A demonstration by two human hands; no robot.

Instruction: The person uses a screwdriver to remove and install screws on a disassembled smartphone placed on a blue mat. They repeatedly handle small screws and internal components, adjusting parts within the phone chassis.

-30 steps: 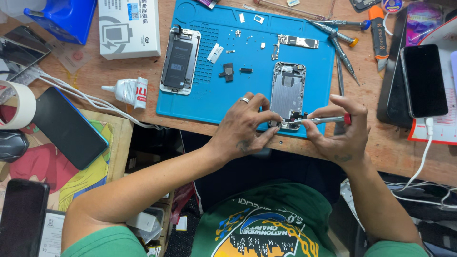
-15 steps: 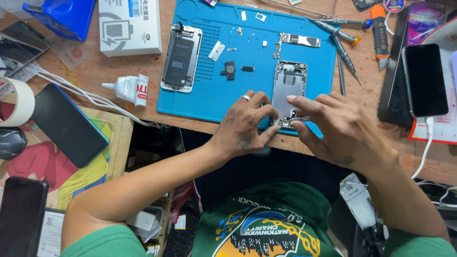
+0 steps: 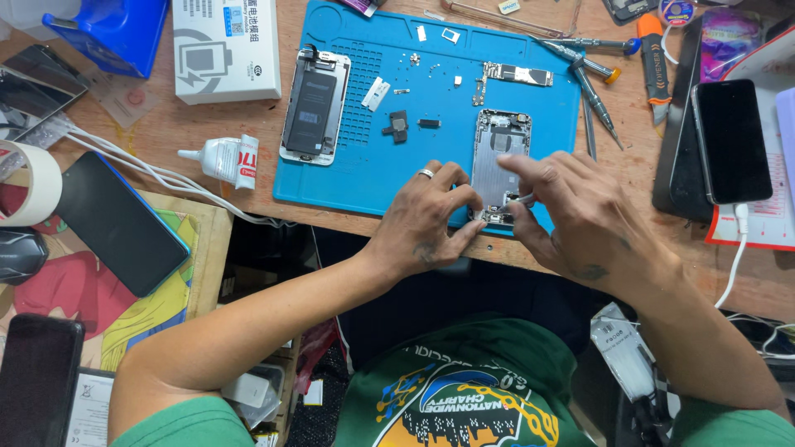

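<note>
A silver phone housing [image 3: 499, 145] lies open on the blue repair mat [image 3: 364, 178], its lower end at the mat's near edge. My left hand [image 3: 426, 217], with a ring on one finger, grips the housing's lower left corner with its fingertips. My right hand [image 3: 580, 217] arches over the lower right corner. It pinches a thin metal tool [image 3: 525, 199] between thumb and fingers, with the tip at the housing's bottom end. Most of the tool is hidden under the hand.
On the mat lie a phone screen assembly [image 3: 313, 103], a logic board [image 3: 515, 74] and small parts [image 3: 397, 126]. Screwdrivers [image 3: 595, 87] lie at its right edge. A glue tube [image 3: 222, 157], white box [image 3: 225, 48], tape roll [image 3: 25, 184] and several phones [image 3: 732, 141] surround it.
My right hand has turned and moved up over the housing's lower end, and the red-ended tool handle no longer shows. My left hand has stayed on the housing.
</note>
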